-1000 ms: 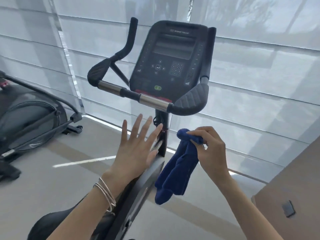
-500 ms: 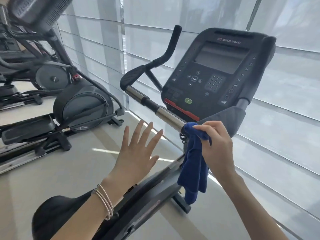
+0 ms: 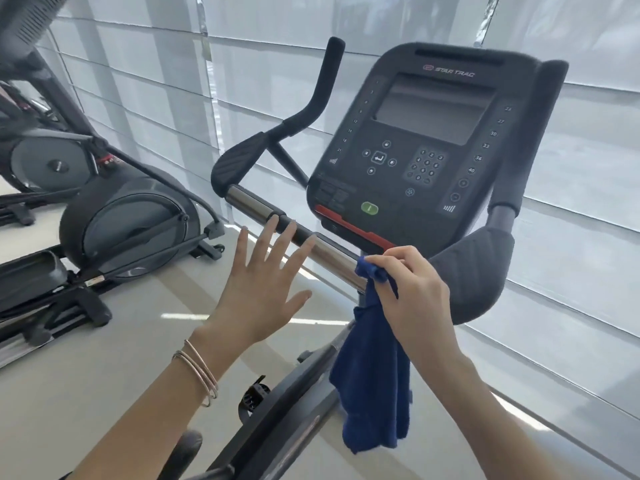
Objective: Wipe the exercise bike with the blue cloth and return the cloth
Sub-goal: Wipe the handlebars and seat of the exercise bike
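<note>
Right hand [image 3: 412,299] is pinching the bunched top of the dark blue terry cloth [image 3: 374,386] against the right end of the black exercise bike's [image 3: 412,140] chrome handlebar tube [image 3: 329,254]; the rest is hanging toward 6 o'clock. Left hand [image 3: 263,289], at 9 o'clock of the cloth, is hovering with fingers spread wide, holding nothing, thin metal bangles [image 3: 199,370] sitting at the wrist.

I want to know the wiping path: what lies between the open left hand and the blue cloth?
In the head view, only the chrome handlebar bar runs between the left hand and the blue cloth.
</note>
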Demonstrator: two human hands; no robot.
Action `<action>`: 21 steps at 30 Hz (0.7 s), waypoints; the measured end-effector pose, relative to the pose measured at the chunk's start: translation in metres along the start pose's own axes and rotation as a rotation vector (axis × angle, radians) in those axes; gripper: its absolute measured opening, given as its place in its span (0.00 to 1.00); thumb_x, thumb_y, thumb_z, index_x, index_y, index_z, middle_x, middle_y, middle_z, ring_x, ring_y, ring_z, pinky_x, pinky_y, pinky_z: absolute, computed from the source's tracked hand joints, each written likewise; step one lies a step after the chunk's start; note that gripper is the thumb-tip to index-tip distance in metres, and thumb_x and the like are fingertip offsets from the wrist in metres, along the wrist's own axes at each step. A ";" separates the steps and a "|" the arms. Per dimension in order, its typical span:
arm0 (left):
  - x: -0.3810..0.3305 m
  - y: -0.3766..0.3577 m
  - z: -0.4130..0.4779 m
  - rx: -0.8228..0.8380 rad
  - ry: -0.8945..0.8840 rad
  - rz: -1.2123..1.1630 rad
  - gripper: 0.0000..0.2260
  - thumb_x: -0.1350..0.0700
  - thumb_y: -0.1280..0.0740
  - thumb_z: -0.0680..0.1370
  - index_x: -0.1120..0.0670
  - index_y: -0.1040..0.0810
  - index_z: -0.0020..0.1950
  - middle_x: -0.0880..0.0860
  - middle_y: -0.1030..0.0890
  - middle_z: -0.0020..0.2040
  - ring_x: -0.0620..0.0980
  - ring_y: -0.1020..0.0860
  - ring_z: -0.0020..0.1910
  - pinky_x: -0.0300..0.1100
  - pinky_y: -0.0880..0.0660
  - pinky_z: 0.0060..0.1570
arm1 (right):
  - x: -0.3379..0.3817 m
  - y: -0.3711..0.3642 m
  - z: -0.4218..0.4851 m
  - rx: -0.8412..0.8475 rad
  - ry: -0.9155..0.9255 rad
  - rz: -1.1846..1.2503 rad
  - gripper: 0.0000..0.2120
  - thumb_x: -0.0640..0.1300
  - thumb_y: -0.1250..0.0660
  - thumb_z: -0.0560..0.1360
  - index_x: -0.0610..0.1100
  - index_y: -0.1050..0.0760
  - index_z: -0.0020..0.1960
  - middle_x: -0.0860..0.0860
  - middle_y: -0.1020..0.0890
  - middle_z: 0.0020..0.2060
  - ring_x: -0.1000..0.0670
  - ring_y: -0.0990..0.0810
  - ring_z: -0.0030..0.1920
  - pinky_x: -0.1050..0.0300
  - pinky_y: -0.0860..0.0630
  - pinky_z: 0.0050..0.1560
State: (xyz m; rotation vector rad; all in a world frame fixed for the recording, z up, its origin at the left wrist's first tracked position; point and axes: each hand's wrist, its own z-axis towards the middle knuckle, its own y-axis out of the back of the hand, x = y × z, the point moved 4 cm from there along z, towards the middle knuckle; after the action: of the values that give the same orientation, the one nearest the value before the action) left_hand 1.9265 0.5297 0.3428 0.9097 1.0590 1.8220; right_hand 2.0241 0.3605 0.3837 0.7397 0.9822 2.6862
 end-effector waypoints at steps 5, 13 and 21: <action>0.041 -0.014 0.039 -0.032 -0.115 -0.012 0.36 0.33 0.49 0.74 0.47 0.55 0.77 0.54 0.49 0.78 0.58 0.55 0.77 0.63 0.55 0.72 | 0.013 -0.029 0.009 -0.020 -0.050 0.059 0.11 0.27 0.33 0.70 0.33 0.22 0.52 0.38 0.21 0.46 0.62 0.28 0.44 0.79 0.37 0.51; 0.074 -0.047 0.072 0.026 -0.313 0.008 0.37 0.34 0.40 0.73 0.48 0.47 0.77 0.55 0.39 0.76 0.59 0.46 0.76 0.65 0.48 0.71 | 0.040 -0.066 0.033 -0.082 -0.050 -0.247 0.12 0.30 0.27 0.66 0.37 0.19 0.48 0.42 0.19 0.44 0.42 0.21 0.42 0.56 0.23 0.43; 0.080 -0.049 0.082 -0.077 -0.424 -0.212 0.31 0.46 0.28 0.67 0.55 0.30 0.67 0.59 0.26 0.60 0.63 0.29 0.62 0.62 0.37 0.69 | 0.036 -0.062 -0.013 -0.293 -0.076 -0.370 0.11 0.40 0.35 0.73 0.37 0.18 0.50 0.43 0.18 0.44 0.48 0.24 0.46 0.64 0.28 0.48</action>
State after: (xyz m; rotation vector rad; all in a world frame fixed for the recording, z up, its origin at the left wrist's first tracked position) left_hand 1.9800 0.6421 0.3447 1.0370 0.7792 1.4041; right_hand 1.9869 0.4128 0.3492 0.5355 0.6154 2.3852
